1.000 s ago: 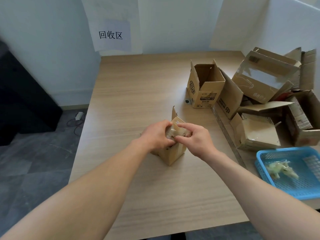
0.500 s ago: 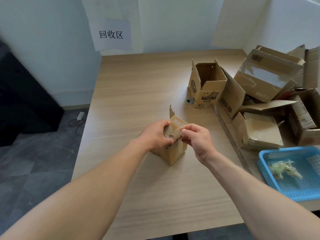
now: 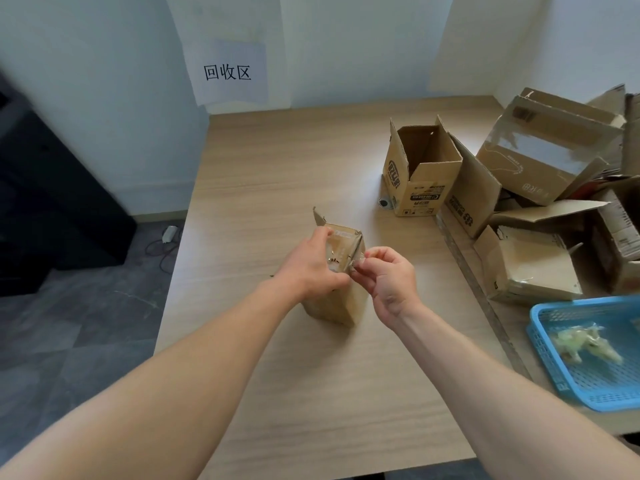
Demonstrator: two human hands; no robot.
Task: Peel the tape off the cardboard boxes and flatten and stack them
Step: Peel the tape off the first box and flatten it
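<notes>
In the middle of the tabletop (image 3: 277,168) a small cardboard box (image 3: 341,306) stands upright. The left hand (image 3: 313,268) grips its top, fingers curled over it. The right hand (image 3: 391,282) pinches a strip of clear tape (image 3: 358,263) at the box's upper corner. More boxes (image 3: 550,150) are heaped along the right, near a blue basket (image 3: 547,362).

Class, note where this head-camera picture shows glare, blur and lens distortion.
Head view: glare whitens the taped face of the tilted box at right; the dark cabinet at the left edge is smeared; the forearms swell toward the bottom corners, wide-angle stretch.
</notes>
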